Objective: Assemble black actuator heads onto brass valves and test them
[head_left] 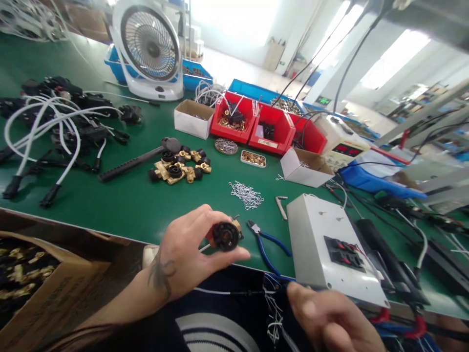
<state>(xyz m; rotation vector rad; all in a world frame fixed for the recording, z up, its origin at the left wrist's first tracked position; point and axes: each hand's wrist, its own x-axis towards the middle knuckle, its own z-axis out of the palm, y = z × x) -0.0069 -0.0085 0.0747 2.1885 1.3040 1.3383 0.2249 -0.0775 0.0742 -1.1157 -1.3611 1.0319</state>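
Green workbench (120, 203); at lower center, the left hand (188, 244) pinches a black-and-brass fitting (226, 236); at lower right, the right hand (330, 315) blurs, its grip unclear.

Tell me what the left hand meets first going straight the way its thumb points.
Probably the blue-handled pliers, just right of the left hand in the picture; depth is unclear, so it might pass above them.

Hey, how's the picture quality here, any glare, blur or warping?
Head view: the windows are washed out by glare; the right hand looks blurred, while the left hand and the black fitting it holds are clearer; the fan leans near the upper left, probably from wide-angle distortion.
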